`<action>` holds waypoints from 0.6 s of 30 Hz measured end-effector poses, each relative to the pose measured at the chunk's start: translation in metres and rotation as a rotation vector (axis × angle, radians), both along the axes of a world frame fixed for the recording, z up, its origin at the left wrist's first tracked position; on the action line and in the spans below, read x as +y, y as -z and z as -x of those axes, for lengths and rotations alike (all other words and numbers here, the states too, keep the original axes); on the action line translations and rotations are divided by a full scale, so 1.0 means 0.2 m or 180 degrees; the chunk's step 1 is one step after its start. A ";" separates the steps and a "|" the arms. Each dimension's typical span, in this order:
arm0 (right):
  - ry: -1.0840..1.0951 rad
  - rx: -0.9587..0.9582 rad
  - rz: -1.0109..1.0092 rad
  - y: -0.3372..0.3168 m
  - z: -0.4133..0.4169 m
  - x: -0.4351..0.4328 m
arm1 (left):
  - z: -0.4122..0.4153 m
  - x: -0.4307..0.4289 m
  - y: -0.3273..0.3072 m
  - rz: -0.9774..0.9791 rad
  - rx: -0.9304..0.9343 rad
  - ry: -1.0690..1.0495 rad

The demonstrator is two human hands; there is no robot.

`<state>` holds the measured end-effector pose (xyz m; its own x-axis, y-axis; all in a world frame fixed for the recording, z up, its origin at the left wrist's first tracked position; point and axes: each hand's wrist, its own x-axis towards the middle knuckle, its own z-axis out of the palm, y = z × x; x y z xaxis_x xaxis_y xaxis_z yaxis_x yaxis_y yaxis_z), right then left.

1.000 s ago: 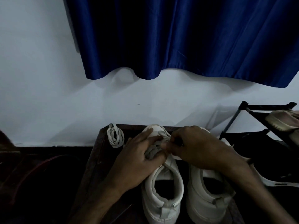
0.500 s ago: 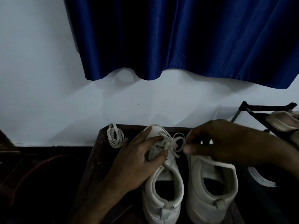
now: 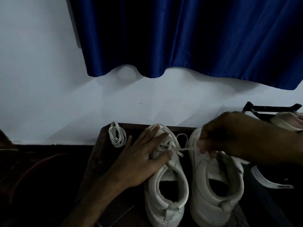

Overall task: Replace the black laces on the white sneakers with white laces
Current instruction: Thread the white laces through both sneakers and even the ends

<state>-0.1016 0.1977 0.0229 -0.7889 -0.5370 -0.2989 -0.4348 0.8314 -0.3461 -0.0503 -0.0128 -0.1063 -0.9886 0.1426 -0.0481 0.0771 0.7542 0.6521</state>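
Two white sneakers stand side by side on a dark wooden stand (image 3: 100, 154), toes toward the wall. The left sneaker (image 3: 165, 190) carries a white lace (image 3: 173, 145) through its eyelets. My left hand (image 3: 141, 159) lies flat on its front, fingers straight over the laced part. My right hand (image 3: 229, 140) hovers above the right sneaker (image 3: 216, 192) and pinches the free end of that lace, drawn taut to the right. A second white lace (image 3: 117, 136) lies coiled at the stand's back left corner. No black lace is in view.
A white wall and a blue curtain (image 3: 188, 38) rise behind the stand. At the right, a black metal shoe rack (image 3: 268, 108) holds another pale shoe (image 3: 288, 120). The floor to the left is dark.
My right hand has pulled the lace end out to the right, away from the left sneaker, so the lace is now taut. My left hand stays pressed on the shoe.
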 end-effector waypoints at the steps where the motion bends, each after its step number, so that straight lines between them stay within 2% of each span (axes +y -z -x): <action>1: 0.0016 -0.0061 -0.0058 -0.03 0.00 0.02 | 0.00 0.00 0.00 -0.0060 -0.0019 0.0010; 6: 0.0124 0.0216 -0.0002 0.10 0.01 -0.09 | 0.00 -0.04 0.02 -0.0355 -0.0043 0.0050; 10: -0.0063 0.0507 -0.0119 0.22 0.00 -0.17 | 0.01 -0.04 0.03 -0.0430 0.0030 0.0069; 12: -0.0054 0.0403 -0.0182 0.17 0.00 -0.12 | 0.01 -0.04 0.04 -0.0493 0.0141 0.0050; 16: 0.0137 0.0270 0.0213 0.08 0.01 -0.03 | -0.05 -0.07 0.06 -0.1111 0.0551 -0.0447; 18: 0.0113 0.0234 0.0254 0.10 0.03 -0.05 | -0.10 -0.10 0.07 -0.1192 0.0689 -0.0547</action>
